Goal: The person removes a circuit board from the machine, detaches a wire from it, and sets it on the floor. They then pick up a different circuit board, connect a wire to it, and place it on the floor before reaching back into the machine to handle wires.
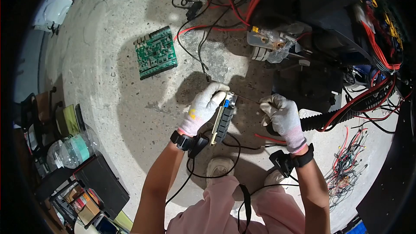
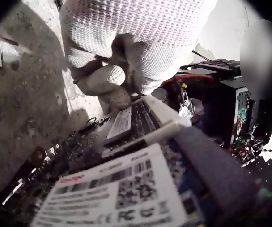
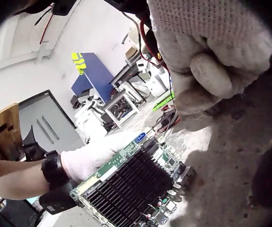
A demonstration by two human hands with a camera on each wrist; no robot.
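Observation:
My gloved left hand [image 1: 203,109] grips the upper end of a circuit board [image 1: 221,121], held on edge above the floor. The board's black finned heatsink [image 3: 131,187] and a blue connector [image 3: 140,137] show in the right wrist view. A white printed label [image 2: 112,189] is on the board in the left wrist view. To the right of the board, my gloved right hand [image 1: 282,116] has curled fingers that pinch a thin dark rod or wire [image 1: 249,99], which reaches toward the board's top end. What it is exactly, I cannot tell.
A second green circuit board [image 1: 156,53] lies on the concrete floor at the upper left. Red and black cables [image 1: 212,28] run across the top. Dark equipment [image 1: 307,78] stands at the right, above a tangle of loose wires [image 1: 349,164]. A large clear bottle [image 1: 71,151] is at the left.

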